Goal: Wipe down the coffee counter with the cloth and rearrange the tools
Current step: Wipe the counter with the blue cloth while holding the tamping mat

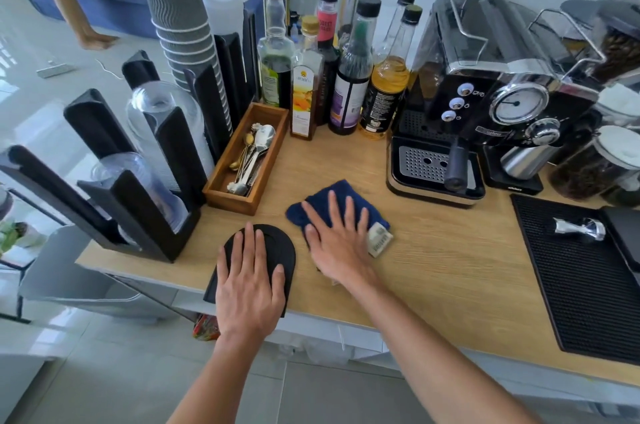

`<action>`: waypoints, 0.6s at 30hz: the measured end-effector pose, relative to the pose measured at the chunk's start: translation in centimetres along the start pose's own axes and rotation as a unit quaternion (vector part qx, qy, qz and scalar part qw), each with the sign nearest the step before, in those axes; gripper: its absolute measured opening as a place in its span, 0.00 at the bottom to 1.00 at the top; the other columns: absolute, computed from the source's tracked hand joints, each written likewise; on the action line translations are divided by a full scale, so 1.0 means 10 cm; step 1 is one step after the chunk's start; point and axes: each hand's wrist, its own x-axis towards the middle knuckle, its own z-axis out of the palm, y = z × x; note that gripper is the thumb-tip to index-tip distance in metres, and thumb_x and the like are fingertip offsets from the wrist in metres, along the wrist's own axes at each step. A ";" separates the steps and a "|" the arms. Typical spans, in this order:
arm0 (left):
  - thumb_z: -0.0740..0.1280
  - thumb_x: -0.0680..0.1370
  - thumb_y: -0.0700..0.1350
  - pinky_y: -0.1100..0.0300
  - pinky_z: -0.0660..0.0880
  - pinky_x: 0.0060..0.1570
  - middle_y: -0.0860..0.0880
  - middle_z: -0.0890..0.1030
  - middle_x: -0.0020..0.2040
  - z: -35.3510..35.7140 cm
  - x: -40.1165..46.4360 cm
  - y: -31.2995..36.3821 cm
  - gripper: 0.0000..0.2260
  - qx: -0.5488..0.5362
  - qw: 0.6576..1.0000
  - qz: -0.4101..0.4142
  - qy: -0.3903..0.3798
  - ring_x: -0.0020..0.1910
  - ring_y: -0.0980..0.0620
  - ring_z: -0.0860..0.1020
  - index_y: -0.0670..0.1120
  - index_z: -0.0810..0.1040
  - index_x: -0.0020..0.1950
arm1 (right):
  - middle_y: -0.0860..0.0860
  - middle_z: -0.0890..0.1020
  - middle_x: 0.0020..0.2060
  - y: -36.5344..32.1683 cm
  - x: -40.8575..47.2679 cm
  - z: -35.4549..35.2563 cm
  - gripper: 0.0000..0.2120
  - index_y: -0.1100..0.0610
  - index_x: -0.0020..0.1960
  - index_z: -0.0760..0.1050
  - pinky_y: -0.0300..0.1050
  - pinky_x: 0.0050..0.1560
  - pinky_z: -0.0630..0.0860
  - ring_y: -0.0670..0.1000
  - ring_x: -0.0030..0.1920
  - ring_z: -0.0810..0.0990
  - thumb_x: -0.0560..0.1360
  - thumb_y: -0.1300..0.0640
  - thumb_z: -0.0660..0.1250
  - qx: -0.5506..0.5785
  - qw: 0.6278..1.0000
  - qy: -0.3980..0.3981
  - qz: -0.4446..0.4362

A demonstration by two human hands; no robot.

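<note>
A dark blue cloth (337, 197) with a white label lies on the wooden counter (433, 261). My right hand (334, 243) lies flat on it, fingers spread, pressing it down. My left hand (251, 280) rests flat, fingers apart, on a black rounded tamping mat (282, 249) at the counter's front edge, part of which hangs over the edge. A metal tamper (580, 229) lies on the black ribbed mat (581, 288) at the right.
A wooden tray of spoons (242, 162) stands just behind my hands. Black cup holders (145, 212) fill the left end. Syrup bottles (349, 77) line the back. The espresso machine (485, 94) and jars of beans (595, 164) stand right. Another person's arm (79, 18) shows at far left.
</note>
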 end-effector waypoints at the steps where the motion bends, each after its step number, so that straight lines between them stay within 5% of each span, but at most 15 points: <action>1: 0.45 0.81 0.56 0.43 0.47 0.77 0.43 0.50 0.81 0.00 -0.01 0.01 0.30 0.000 1.000 0.001 -0.001 0.80 0.46 0.49 0.41 0.52 0.79 | 0.49 0.37 0.79 -0.07 0.11 -0.01 0.24 0.34 0.78 0.40 0.65 0.74 0.32 0.59 0.78 0.34 0.83 0.38 0.38 -0.004 1.000 -0.006 -0.029; 8: 0.44 0.81 0.57 0.45 0.44 0.76 0.44 0.48 0.81 0.00 -0.01 -0.01 0.30 -0.005 1.000 -0.001 -0.002 0.80 0.47 0.46 0.42 0.50 0.79 | 0.45 0.43 0.80 -0.08 0.83 -0.14 0.23 0.30 0.77 0.46 0.62 0.76 0.33 0.54 0.79 0.38 0.82 0.35 0.38 -0.018 0.994 -0.020 -0.107; 18: 0.47 0.81 0.56 0.44 0.46 0.77 0.44 0.52 0.80 -0.01 0.00 0.01 0.30 -0.011 1.000 -0.006 0.002 0.80 0.47 0.49 0.42 0.53 0.79 | 0.48 0.44 0.81 0.33 1.36 -0.31 0.25 0.33 0.78 0.47 0.61 0.75 0.32 0.56 0.80 0.39 0.82 0.35 0.39 0.005 0.999 -0.002 0.032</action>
